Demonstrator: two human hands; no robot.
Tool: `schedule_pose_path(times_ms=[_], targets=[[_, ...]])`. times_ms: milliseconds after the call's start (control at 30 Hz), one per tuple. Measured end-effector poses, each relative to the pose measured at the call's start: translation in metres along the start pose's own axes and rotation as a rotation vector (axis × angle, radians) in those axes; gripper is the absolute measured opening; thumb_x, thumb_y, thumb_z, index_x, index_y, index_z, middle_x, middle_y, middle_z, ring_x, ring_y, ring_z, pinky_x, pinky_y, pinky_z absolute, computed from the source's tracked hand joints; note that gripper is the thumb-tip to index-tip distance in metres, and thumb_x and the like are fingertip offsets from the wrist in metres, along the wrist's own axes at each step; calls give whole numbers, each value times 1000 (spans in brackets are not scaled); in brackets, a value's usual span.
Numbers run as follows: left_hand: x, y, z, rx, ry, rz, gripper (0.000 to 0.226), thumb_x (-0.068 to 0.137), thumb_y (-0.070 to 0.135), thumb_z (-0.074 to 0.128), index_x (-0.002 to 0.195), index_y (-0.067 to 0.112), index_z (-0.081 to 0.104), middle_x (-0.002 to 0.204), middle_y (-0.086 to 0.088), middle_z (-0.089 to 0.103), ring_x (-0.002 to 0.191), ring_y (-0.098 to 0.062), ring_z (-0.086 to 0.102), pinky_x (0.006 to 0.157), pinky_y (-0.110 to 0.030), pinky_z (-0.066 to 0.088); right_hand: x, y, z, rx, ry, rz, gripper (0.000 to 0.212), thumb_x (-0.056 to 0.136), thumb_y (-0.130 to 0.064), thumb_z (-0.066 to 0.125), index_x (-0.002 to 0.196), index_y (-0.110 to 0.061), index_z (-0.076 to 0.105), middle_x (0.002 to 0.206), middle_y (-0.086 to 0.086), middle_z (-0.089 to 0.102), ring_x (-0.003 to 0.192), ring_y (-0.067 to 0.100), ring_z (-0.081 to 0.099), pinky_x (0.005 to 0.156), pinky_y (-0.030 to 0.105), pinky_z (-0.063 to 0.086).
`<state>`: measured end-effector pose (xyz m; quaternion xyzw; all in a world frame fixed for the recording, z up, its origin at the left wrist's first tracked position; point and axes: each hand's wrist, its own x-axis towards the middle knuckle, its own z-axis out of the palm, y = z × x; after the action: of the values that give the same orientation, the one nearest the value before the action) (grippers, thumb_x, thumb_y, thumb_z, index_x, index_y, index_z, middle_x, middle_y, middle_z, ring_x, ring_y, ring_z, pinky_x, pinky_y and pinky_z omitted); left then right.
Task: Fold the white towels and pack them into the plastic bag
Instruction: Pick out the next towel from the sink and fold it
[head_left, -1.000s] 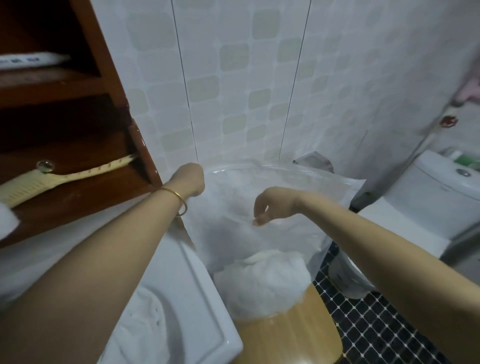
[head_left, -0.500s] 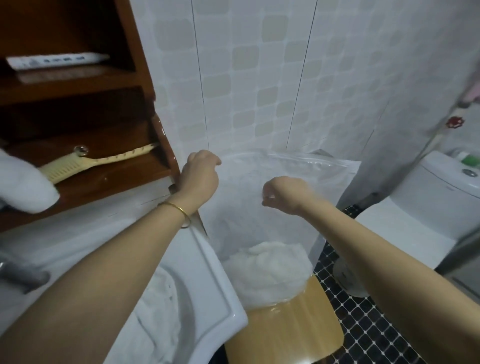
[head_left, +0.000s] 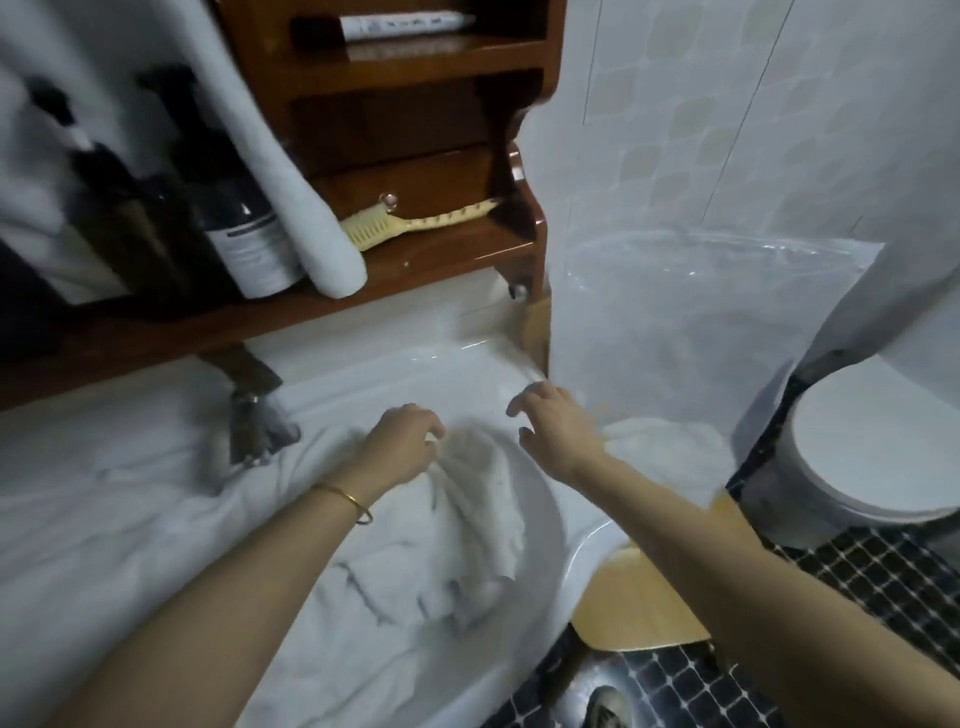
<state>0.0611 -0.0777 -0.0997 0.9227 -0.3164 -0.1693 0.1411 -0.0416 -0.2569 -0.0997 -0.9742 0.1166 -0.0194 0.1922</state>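
Starting nearest the camera, a crumpled white towel (head_left: 467, 525) lies heaped in the sink (head_left: 441, 358), with more white cloth spread across the basin's left side. The left hand (head_left: 402, 441) rests on the heap with its fingers (head_left: 431, 431) curled into the cloth, apparently pinching a fold; motion blur prevents a finer reading. The right hand (head_left: 556, 431) hovers just beside it above the sink rim, fingers spread and loosely bent, holding nothing. Beyond the rim, the plastic bag (head_left: 675, 322) stands upright on a wooden stool (head_left: 639, 613), mouth open, with packed towels (head_left: 670, 441) at its bottom. Judged step: lifting the next towel for folding. Hazards: the cloth lies against the faucet (head_left: 249, 415) and may snag when pulled. A one-handed lift would let the cloth drag and fold unevenly. The thin bag is unsupported and may slump or slide off the stool if struck. The dark bottle (head_left: 244, 244) on the wooden shelf (head_left: 415, 280) stands near the lifting path.
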Motion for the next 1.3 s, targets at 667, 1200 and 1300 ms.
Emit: schedule_pose_path(times_ms=[667, 1200, 1300], targets=[[-65, -45, -10, -322, 235, 82, 15, 95, 15, 47, 107, 13, 55, 99, -9, 62, 96, -28, 57, 82, -34, 44, -62, -88, 94, 947, -11, 279, 75, 78, -17, 75, 138, -31, 33, 125, -20, 43, 111, 2, 50, 88, 19, 42], [-42, 2, -65, -1082, 92, 264, 41, 91, 38, 58, 127, 21, 54, 124, 4, 59, 119, -14, 54, 98, -31, 47, -30, -103, -65, 1114, 317, 249, 40, 72, 7, 54, 95, -23, 68, 93, 7, 67, 87, 28, 64, 66, 33, 57], [-35, 4, -90, -1062, -44, 319, 42, 80, 32, 58, 122, 29, 56, 124, 7, 58, 118, -11, 53, 96, -31, 47, -33, -109, -67, 1156, 237, 209, 44, 63, 0, 58, 103, -14, 69, 94, 12, 68, 85, 27, 65, 74, 39, 58]])
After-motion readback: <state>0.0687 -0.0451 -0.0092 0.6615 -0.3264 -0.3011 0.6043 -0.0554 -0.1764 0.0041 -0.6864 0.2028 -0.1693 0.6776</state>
